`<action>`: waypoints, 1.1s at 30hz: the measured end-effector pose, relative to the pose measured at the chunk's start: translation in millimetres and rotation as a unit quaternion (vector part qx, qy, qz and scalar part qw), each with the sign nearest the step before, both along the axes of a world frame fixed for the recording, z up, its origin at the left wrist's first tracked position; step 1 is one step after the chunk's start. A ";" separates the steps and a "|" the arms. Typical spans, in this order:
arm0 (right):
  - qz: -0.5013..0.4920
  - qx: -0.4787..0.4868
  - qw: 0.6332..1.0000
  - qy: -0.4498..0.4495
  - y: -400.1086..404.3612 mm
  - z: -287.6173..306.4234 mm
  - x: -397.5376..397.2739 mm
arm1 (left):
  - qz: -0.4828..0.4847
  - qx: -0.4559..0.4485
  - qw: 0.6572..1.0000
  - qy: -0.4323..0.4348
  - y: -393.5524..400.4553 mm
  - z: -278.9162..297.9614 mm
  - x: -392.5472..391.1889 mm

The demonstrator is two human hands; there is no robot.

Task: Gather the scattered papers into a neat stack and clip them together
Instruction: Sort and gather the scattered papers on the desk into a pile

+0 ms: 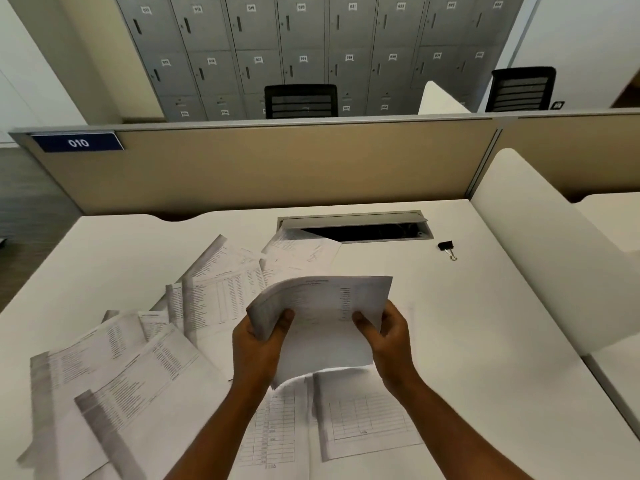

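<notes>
A white desk (450, 323) is sitting before a beige partition (277, 168). Above it, the left hand (258, 344) and right hand (388, 337) are pinching a stack (322, 306) by its sides (thumbs on top). Loose papers (138, 358) are lying scattered left; a clip (446, 247) is resting far right.

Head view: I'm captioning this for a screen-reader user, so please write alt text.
Both hands, left hand and right hand, hold a partial stack of papers above a white desk. More printed sheets lie scattered to the left and below, and a black binder clip sits apart at the far right.
</notes>
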State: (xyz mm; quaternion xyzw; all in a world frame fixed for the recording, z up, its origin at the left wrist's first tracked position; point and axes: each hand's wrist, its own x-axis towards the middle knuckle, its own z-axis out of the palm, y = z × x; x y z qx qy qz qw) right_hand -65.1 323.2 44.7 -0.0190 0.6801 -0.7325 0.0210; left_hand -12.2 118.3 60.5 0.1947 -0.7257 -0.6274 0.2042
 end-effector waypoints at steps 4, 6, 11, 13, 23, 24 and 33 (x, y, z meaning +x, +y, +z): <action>0.027 0.011 0.999 -0.037 -2.6 -12.5 6.8 | -0.031 0.013 0.998 -0.045 3.9 -14.1 15.6; 0.019 0.032 0.998 -0.045 -3.1 -18.6 9.0 | -0.031 0.010 0.998 -0.059 6.6 -22.6 22.7; 0.012 0.038 0.999 -0.031 -4.4 -27.7 14.8 | -0.014 0.005 0.996 -0.087 7.8 -37.5 26.1; 0.046 0.066 0.994 -0.071 -4.5 -36.6 18.1 | 0.000 0.001 0.994 -0.106 3.5 -43.7 27.4; -0.095 0.563 0.787 -0.233 46.3 -83.2 13.7 | 0.087 -0.054 0.974 -0.204 -65.8 -74.4 42.3; -0.090 0.582 0.775 -0.231 47.0 -87.6 14.6 | 0.086 -0.058 0.969 -0.224 -71.3 -81.0 45.6; -0.085 0.641 0.738 -0.193 40.1 -96.2 15.6 | 0.088 0.026 0.947 -0.307 -95.8 -123.1 68.2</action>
